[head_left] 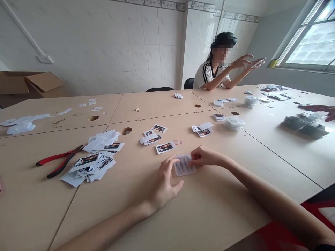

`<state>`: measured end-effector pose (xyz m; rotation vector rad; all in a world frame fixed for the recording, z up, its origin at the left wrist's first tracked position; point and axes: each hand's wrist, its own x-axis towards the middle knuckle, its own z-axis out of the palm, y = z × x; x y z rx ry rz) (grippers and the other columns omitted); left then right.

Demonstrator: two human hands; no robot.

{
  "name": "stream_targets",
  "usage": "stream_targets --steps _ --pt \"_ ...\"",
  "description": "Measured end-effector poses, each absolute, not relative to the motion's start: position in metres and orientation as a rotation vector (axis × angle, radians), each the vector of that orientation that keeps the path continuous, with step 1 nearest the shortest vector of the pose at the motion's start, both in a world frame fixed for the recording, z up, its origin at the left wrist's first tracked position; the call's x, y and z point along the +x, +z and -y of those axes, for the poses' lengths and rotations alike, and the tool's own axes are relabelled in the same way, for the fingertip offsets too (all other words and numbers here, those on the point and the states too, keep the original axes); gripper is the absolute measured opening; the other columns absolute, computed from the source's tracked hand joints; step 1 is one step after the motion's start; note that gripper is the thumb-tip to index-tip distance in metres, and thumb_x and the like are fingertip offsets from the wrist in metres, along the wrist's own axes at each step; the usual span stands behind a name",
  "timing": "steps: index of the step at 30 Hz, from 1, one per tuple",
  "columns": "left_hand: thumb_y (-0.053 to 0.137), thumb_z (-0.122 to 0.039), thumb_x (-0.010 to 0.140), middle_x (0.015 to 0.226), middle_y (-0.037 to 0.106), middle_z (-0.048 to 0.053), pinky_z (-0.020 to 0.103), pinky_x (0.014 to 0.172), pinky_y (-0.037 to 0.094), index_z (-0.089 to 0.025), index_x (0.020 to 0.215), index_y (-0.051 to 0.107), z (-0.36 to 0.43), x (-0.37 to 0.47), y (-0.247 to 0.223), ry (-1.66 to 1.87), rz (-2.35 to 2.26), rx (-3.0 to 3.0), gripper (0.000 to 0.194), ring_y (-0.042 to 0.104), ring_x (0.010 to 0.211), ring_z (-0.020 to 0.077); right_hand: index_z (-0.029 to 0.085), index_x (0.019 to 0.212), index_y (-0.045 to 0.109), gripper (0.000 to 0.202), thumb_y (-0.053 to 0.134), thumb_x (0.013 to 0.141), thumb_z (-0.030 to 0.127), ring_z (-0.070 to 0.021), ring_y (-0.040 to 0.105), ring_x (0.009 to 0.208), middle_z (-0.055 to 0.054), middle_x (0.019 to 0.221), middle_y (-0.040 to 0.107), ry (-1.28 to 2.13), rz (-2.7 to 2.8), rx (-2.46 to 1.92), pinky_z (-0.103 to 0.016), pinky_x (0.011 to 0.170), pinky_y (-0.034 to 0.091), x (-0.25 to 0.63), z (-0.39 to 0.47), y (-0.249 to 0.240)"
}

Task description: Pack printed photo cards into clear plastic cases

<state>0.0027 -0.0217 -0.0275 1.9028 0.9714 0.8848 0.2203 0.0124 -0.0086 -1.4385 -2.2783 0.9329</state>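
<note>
A small clear plastic case point(184, 166) with rows of thin dark pieces in it lies on the table in front of me. My left hand point(165, 179) is at its left side, fingertips touching the edge, thumb held apart. On the other side, my right hand point(202, 157) pinches the case's right edge between thumb and curled fingers. Just beyond the case is a printed card point(164, 147) with a dark picture, beside a small red-outlined tag point(177, 142). Several more cards point(152, 138) lie loosely behind it.
Left of me sit a heap of cards point(91, 167) and red-handled pliers point(61, 162). Stacked clear cases point(234, 123) stand to the right. Another person's hand point(324, 111) reaches over packed stacks point(305, 123) at far right. A seated person point(209, 71) holds a phone across the table.
</note>
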Motion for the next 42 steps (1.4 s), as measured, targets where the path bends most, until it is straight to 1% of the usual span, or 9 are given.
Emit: stream_targets --steps 3,5,10,14,19,24,30,35,42 --pt "0.065 -0.031 0.061 0.132 0.038 0.007 0.043 0.102 0.025 -0.025 0.119 0.042 0.021 -0.001 -0.028 0.798 -0.96 2.154 0.062 0.031 0.122 0.0273 0.016 0.078 0.053 0.028 0.053 0.073 0.044 -0.0074 0.041 0.05 0.003 0.057 0.049 0.694 2.169 -1.398 -0.019 0.046 0.029 0.218 -0.014 -0.011" --pt "0.063 -0.034 0.065 0.131 0.039 0.007 0.043 0.102 0.025 -0.026 0.122 0.04 0.021 -0.002 -0.027 0.759 -0.951 2.227 0.062 0.033 0.121 0.0271 0.017 0.091 0.051 0.03 0.052 0.074 0.042 -0.0081 0.043 0.052 0.003 0.06 0.051 0.65 2.163 -1.365 -0.019 0.048 0.031 0.214 -0.014 -0.014" --pt "0.054 -0.029 0.072 0.126 0.043 0.008 0.043 0.099 0.029 -0.024 0.119 0.041 0.022 0.001 -0.03 0.681 -1.016 2.381 0.048 0.037 0.118 0.0253 0.017 0.088 0.053 0.025 0.05 0.077 0.039 -0.008 0.043 0.05 0.004 0.057 0.049 0.678 2.22 -1.295 -0.02 0.049 0.031 0.203 -0.008 -0.021" --pt "0.055 -0.033 0.072 0.128 0.04 0.012 0.046 0.098 0.028 -0.02 0.119 0.04 0.021 0.002 -0.034 0.671 -1.078 2.398 0.051 0.033 0.12 0.0286 0.018 0.093 0.051 0.02 0.047 0.079 0.03 -0.0085 0.045 0.051 0.003 0.061 0.05 0.589 2.104 -1.317 -0.02 0.051 0.035 0.198 -0.006 -0.024" --pt "0.062 -0.046 0.061 0.108 0.051 0.009 0.042 0.09 0.034 -0.022 0.111 0.045 0.007 -0.001 -0.028 0.658 -1.018 2.508 0.058 0.044 0.103 0.0278 0.02 0.104 0.045 0.028 0.045 0.076 0.017 -0.0095 0.049 0.058 -0.003 0.088 0.054 0.473 1.98 -1.325 -0.023 0.055 0.042 0.189 -0.015 -0.029" --pt "0.061 -0.056 0.055 0.1 0.052 0.009 0.044 0.093 0.027 -0.021 0.107 0.047 -0.004 -0.005 -0.025 0.726 -1.123 2.623 0.064 0.045 0.098 0.0289 0.022 0.111 0.043 0.037 0.039 0.076 0.009 -0.0124 0.054 0.07 -0.007 0.113 0.047 0.331 2.048 -1.322 -0.029 0.068 0.046 0.18 -0.02 -0.029" --pt "0.061 -0.052 0.057 0.095 0.052 0.009 0.045 0.095 0.022 -0.02 0.103 0.047 -0.001 -0.005 -0.023 0.76 -1.128 2.651 0.058 0.046 0.095 0.0277 0.021 0.11 0.044 0.03 0.04 0.081 0.015 -0.0177 0.052 0.097 -0.008 0.115 0.046 0.319 2.133 -1.184 -0.031 0.08 0.044 0.179 -0.021 -0.027" --pt "0.063 -0.048 0.058 0.096 0.052 0.008 0.044 0.096 0.021 -0.02 0.102 0.045 0.0 -0.005 -0.021 0.819 -1.087 2.661 0.055 0.045 0.097 0.0262 0.022 0.11 0.045 0.027 0.039 0.084 0.02 -0.0166 0.054 0.096 -0.008 0.114 0.048 0.403 2.045 -1.169 -0.033 0.084 0.043 0.183 -0.022 -0.029" --pt "0.056 -0.058 0.061 0.094 0.053 0.01 0.047 0.095 0.022 -0.017 0.104 0.046 -0.002 -0.005 -0.027 0.742 -1.146 2.751 0.06 0.047 0.094 0.0273 0.023 0.119 0.046 0.036 0.034 0.088 0.035 -0.0202 0.029 0.123 -0.008 0.125 0.044 0.347 2.241 -1.175 -0.039 0.099 0.031 0.185 -0.03 -0.031"
